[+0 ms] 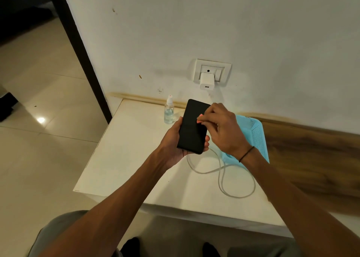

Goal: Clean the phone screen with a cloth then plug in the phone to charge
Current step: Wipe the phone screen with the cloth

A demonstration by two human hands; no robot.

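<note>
Head view. Phone (192, 127): held above the white table (124, 159), gripped along its edges by the left hand (175, 141); dark screen up, long axis running away toward the wall. Right hand (222, 126): fingers curled, pinching a small pink cloth (200, 119) against the screen. No legible writing.

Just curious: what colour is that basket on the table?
Light blue, with perforated sides. The basket shows in the head view, partly behind the right hand.
</note>
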